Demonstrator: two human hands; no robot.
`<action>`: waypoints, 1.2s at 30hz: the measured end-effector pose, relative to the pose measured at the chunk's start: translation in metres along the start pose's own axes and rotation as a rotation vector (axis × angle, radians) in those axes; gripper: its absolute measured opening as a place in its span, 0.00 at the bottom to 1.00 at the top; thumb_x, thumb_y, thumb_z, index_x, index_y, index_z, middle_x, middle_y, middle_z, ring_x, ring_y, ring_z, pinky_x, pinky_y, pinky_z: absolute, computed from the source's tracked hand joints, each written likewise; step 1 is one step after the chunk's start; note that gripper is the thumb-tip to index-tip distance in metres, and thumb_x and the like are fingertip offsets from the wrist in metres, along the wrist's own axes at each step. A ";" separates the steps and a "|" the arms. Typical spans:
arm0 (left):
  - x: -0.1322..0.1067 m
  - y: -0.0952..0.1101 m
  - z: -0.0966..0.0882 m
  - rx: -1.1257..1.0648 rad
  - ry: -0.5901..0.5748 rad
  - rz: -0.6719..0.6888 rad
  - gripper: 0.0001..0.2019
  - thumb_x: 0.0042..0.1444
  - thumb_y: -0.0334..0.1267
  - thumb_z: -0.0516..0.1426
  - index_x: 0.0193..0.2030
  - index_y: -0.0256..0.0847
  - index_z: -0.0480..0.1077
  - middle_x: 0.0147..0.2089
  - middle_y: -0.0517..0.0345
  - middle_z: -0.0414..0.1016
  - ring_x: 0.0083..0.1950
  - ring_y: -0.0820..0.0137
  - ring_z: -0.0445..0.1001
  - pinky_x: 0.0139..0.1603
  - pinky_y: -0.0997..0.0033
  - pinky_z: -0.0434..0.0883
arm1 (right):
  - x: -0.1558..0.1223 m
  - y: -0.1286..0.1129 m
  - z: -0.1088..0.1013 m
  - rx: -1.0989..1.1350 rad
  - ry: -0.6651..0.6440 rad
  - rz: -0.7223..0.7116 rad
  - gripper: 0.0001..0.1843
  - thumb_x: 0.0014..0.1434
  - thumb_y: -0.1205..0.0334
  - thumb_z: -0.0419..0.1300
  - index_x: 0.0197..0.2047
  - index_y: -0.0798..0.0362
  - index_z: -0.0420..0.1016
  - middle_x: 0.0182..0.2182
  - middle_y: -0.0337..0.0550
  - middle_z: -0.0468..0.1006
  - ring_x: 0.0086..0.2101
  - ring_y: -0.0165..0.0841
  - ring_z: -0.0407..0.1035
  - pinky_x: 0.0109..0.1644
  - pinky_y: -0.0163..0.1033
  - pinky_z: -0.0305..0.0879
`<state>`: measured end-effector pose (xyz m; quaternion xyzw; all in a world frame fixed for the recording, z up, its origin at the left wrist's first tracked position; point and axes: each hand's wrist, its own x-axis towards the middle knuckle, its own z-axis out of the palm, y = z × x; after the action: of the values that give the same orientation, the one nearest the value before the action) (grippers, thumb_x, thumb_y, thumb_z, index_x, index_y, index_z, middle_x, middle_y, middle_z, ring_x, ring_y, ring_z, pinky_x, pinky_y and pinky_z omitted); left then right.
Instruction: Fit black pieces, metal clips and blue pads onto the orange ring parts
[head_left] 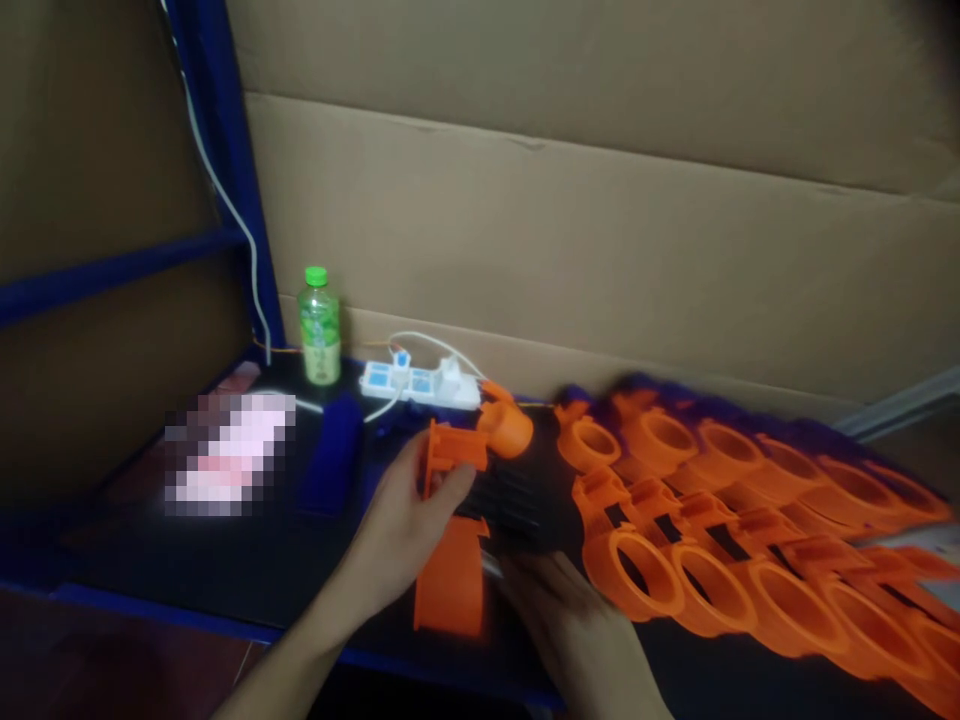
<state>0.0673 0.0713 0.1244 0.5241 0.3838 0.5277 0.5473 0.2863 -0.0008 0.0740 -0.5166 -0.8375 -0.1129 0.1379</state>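
Observation:
My left hand (409, 525) is closed around an orange plastic part (454, 448) with a flanged end, held just above the dark work surface. A second orange piece (450, 578) hangs or lies right below that hand. My right hand (570, 625) lies low near the front edge, beside a dark ribbed block (506, 505); motion blur hides its fingers. To the right spread several orange ring-shaped parts (712, 520) in rows. One rounded orange part (506, 425) sits just behind the held piece.
A green-capped drink bottle (319, 326) stands at the back left beside a white power strip (420, 385) with cables. A blue block (332, 455) and a pixelated pink object (229, 450) lie left. Cardboard walls (600, 250) and a blue frame post (225, 150) enclose the bench.

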 end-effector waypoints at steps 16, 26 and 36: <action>0.000 0.001 -0.003 0.008 -0.021 -0.008 0.16 0.63 0.54 0.58 0.49 0.46 0.74 0.45 0.54 0.78 0.48 0.59 0.76 0.51 0.61 0.71 | 0.017 0.005 -0.011 0.446 0.053 0.193 0.16 0.70 0.57 0.53 0.41 0.45 0.84 0.38 0.45 0.83 0.38 0.39 0.78 0.41 0.42 0.77; 0.002 0.001 -0.003 -0.140 -0.256 0.032 0.23 0.62 0.48 0.61 0.62 0.46 0.70 0.45 0.54 0.79 0.40 0.65 0.80 0.50 0.61 0.75 | 0.066 0.016 -0.087 0.671 0.211 0.327 0.14 0.60 0.48 0.65 0.34 0.50 0.82 0.30 0.43 0.81 0.30 0.34 0.73 0.31 0.37 0.67; 0.002 0.000 -0.003 -0.131 -0.306 0.053 0.28 0.60 0.48 0.62 0.66 0.46 0.68 0.38 0.55 0.80 0.40 0.63 0.80 0.49 0.61 0.76 | 0.072 0.017 -0.093 0.627 0.225 0.281 0.13 0.60 0.49 0.65 0.35 0.51 0.82 0.32 0.43 0.81 0.32 0.34 0.74 0.34 0.38 0.68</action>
<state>0.0643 0.0736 0.1242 0.5714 0.2467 0.4799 0.6183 0.2811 0.0361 0.1867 -0.5437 -0.7317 0.1131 0.3952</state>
